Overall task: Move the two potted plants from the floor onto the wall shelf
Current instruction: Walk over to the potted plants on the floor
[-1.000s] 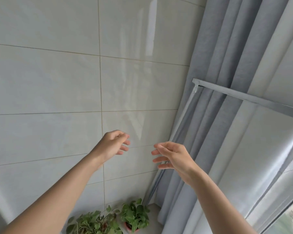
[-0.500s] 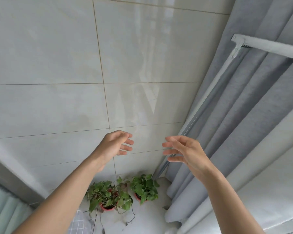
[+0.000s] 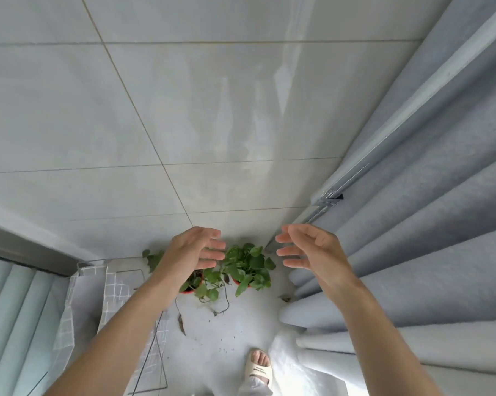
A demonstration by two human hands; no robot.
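Observation:
Two leafy green plants in small red pots stand on the pale floor against the tiled wall. The right potted plant (image 3: pixel 248 265) is in plain sight. The left potted plant (image 3: pixel 197 282) is partly hidden behind my left hand (image 3: pixel 194 250). My right hand (image 3: pixel 308 250) hangs a little right of the right plant. Both hands are held out high above the pots, palms facing each other, fingers relaxed and holding nothing. No shelf is in view.
Grey curtain folds (image 3: pixel 412 252) fill the right side down to the floor. A rack draped with checked cloth (image 3: pixel 115 292) stands at the left. My foot in a white slipper (image 3: pixel 258 370) is at the bottom. Loose leaves and soil lie near the pots.
The view has tilted down from the wall to the floor, bringing both plants fully into sight. Both hands stay held out and apart, now over the plants.

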